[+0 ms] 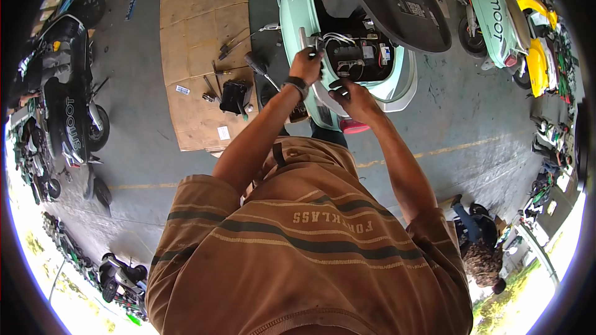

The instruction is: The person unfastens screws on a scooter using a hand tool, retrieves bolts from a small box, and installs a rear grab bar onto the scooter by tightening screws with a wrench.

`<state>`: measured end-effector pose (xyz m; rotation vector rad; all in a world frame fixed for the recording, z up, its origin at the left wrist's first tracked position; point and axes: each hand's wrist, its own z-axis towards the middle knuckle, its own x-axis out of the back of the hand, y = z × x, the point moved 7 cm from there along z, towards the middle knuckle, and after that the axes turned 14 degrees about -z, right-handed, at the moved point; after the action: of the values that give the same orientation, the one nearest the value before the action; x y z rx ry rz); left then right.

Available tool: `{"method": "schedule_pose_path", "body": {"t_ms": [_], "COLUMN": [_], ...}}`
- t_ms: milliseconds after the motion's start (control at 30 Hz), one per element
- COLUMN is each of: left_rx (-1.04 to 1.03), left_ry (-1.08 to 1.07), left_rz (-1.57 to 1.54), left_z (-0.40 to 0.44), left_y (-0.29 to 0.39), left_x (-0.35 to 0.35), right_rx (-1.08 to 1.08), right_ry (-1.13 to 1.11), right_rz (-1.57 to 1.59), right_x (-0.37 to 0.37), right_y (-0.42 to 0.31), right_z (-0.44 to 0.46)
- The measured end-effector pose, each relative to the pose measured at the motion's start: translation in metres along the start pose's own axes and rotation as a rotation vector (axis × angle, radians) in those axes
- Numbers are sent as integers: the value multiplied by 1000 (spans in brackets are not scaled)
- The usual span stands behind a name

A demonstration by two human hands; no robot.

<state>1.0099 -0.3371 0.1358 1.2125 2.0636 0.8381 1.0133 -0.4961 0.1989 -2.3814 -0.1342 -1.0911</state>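
Observation:
A mint-green scooter (290, 15) stands in front of me with its black seat (406, 9) tipped up over an open compartment (360, 53) of wires and dark parts. My left hand (307, 65), with a watch on its wrist, is at the compartment's left rim, its fingers curled around something I cannot make out beside a grey bar-like piece. My right hand (354, 99) is at the near edge of the opening, fingers bent and dark at the tips; what they hold, if anything, is hidden. The two hands are apart.
Cardboard (192, 43) lies on the floor at left, bearing a black box-like part (234, 96), screwdrivers and small pieces. A dark scooter (71, 111) stands far left, another mint scooter (493, 22) and yellow ones at right. A person (481, 260) is low at the lower right.

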Motion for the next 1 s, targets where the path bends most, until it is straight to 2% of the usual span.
{"method": "schedule_pose_path", "body": {"t_ms": [33,67,133,200,467,567,700,1000], "left_rx": [-304,-338,-408,-489,-644,-720,-621,-790], "left_ry": [55,120,-27,-156,-448,-455,-484,-662], "left_rz": [521,665,1040,1140,1110,1147,1134,1469], "left_z": [17,26,34,55,99,107,108,116], "left_y": [10,17,43,46,48,41,46,58], "left_x": [14,25,30,37,29,30,28,5], "right_rx": [27,51,20,-87,-170,-165,-203,-178], "right_ry": [26,53,104,157,310,321,278,244], "right_rz": [44,87,39,106,247,247,254,84], "right_x": [2,3,1,1,-3,0,3,11], "right_y": [-1,-1,13,32,66,62,53,28], "right_z": [-3,-5,-10,-22,-53,-49,-39,-9]}}
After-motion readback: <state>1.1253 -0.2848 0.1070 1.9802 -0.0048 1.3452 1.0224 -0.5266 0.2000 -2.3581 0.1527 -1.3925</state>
